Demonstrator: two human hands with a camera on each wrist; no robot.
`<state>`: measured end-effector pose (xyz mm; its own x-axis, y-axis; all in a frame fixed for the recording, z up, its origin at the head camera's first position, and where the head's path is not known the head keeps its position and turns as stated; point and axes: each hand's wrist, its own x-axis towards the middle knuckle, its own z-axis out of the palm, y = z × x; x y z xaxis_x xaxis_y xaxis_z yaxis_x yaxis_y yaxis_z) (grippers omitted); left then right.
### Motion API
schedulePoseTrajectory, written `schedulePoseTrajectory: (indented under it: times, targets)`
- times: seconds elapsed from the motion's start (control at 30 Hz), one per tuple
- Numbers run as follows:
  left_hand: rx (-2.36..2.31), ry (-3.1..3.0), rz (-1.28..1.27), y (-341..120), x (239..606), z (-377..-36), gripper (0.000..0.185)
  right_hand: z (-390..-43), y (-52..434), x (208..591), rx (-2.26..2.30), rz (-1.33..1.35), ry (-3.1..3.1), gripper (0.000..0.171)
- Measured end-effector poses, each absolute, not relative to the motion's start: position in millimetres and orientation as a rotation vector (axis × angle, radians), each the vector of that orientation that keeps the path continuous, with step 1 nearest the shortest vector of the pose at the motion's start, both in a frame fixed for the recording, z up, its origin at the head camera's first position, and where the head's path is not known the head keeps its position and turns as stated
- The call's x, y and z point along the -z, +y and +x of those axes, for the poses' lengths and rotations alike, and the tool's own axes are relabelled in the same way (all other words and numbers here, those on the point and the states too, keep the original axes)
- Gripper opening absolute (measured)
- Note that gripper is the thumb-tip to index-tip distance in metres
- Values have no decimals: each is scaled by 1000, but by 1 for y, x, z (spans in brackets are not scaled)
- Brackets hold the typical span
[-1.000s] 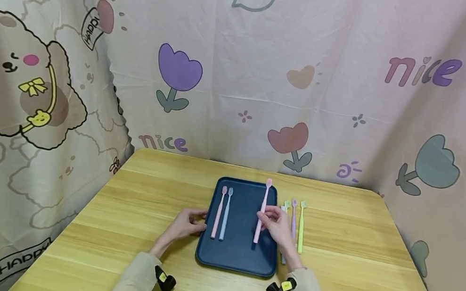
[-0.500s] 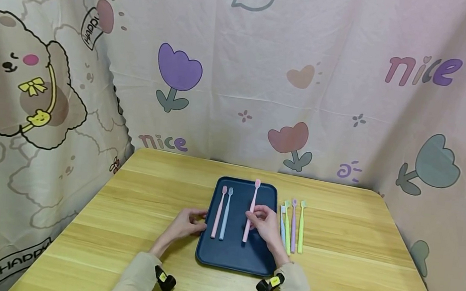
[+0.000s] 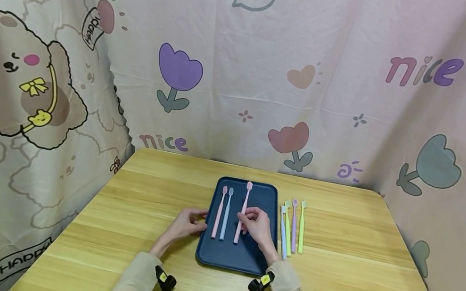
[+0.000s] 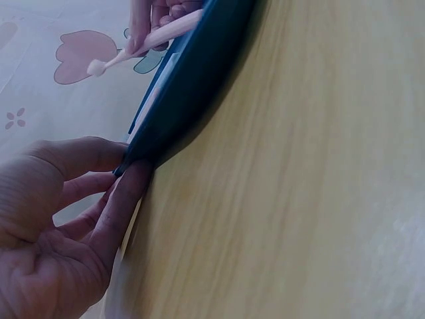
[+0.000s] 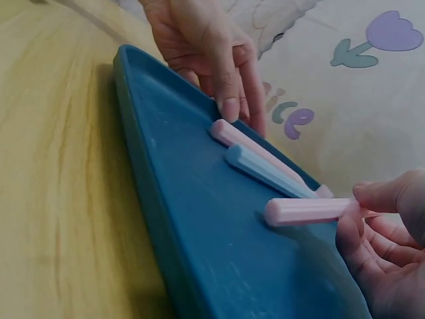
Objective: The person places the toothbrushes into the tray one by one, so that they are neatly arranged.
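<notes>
On the wooden table (image 3: pixel 130 229), the left hand (image 3: pixel 183 226) grips the left rim of the dark blue rectangular plastic tray (image 3: pixel 246 260), thumb and fingers pinching its edge. Inside the tray lie a pale pink toothbrush (image 3: pixel 219 212) and a light blue toothbrush (image 3: pixel 226 213), side by side. Just right of them, the right hand (image 3: pixel 255 226) pinches a third, longer pink plastic toothbrush (image 3: pixel 243 208) by its handle, held over the tray's middle. Right of the tray, four pastel toothbrushes (image 3: pixel 293 225) lie in a row.
</notes>
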<state>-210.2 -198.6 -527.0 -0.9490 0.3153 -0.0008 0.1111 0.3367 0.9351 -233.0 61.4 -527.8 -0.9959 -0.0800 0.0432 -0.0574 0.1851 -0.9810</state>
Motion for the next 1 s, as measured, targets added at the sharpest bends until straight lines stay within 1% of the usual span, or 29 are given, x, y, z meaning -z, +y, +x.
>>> schedulePoseTrajectory:
  times: [0.23,0.57,0.77,1.0]
  targets:
    - [-1673,2421,384,-199,527,-210,52,-235,54,530,1977,-186,2401,24]
    - [-1680,2412,373,-198,527,-210,51,-238,47,528,1890,-248,2438,16]
    - [-1691,2396,408,-198,526,-210,52,-240,46,530,1819,-327,2485,17]
    - [-1685,2410,401,-199,525,-210,52,-242,44,532,1771,-317,2516,15]
